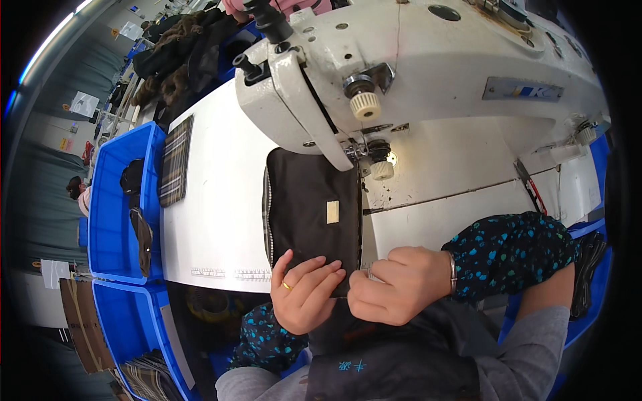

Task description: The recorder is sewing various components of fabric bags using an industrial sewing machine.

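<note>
A black fabric pouch (304, 194) lies flat on the white sewing table, a zipper along its left edge and a small cream label (332, 212) on it. Its far right edge reaches the needle area (364, 152) of the sewing machine. At the pouch's near end, my left hand (304, 291) rests its fingers on top, the thumb hidden, apparently gripping the fabric. Beside it, my right hand (401, 284) is closed in a pinch at the near right corner; the fingertips hide what exactly is between them.
The white sewing machine (435, 80) arches over the table. Red-handled snips (531, 190) lie at the right. A folded plaid piece (176, 160) sits at the table's left edge, beside a blue bin (100, 200) with dark items. Another blue bin (127, 301) holds plaid pieces.
</note>
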Motion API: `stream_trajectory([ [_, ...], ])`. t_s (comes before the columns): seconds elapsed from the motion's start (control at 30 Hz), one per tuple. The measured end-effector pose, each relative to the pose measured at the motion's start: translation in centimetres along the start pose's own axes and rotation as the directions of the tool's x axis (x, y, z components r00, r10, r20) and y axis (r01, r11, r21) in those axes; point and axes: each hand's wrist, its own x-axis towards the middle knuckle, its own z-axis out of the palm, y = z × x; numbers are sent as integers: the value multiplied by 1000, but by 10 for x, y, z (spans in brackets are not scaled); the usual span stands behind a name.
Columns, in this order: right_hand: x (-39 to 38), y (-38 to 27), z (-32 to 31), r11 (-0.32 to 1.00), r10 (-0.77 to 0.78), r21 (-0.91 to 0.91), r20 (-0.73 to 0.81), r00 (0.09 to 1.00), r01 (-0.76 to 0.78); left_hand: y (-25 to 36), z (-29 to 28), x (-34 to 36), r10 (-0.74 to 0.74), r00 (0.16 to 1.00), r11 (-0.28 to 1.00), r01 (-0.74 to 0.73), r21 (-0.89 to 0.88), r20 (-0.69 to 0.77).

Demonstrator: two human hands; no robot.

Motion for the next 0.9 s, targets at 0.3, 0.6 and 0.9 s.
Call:
stream_trajectory([
  [0.3, -8, -8, 7, 996, -88, -25, 108, 990, 91, 8, 10, -4, -3, 999, 999, 1, 45, 48],
  [0.6, -9, -13, 4, 993, -115, 20, 229, 967, 113, 3, -34, 27, 4, 871, 986, 79, -148, 492],
  [0.9, -10, -19, 5, 998, -69, 14, 279, 958, 68, -42, 0, 59, -267, 830, 962, 203, 180, 490],
])
